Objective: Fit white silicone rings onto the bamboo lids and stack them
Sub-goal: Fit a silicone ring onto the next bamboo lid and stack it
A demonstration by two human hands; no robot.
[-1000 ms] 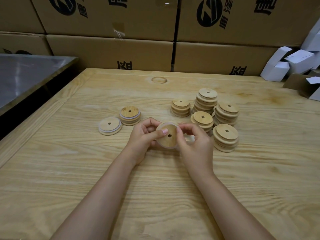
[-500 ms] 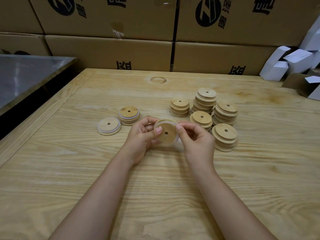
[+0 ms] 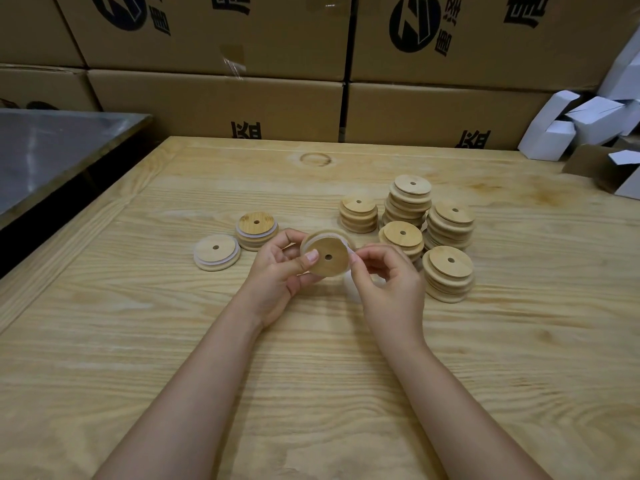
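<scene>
Left hand (image 3: 277,275) is gripping the bamboo lid (image 3: 327,258), tilted up above the table (image 3: 138,341), thumb lying on its face. Right hand (image 3: 388,285) is pinching the white ring (image 3: 349,245) at the lid's right rim. Bare lid stacks (image 3: 448,268) are sitting to the right, ringed lids (image 3: 216,252) to the left.

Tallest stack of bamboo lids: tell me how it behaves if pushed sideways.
The tallest stack would probably topple or shear rather than slide whole: its lids sit visibly offset, not flush. Spilled lids, being round discs, could roll on the wooden table. The stack to its right stands close and might get knocked too.
</scene>
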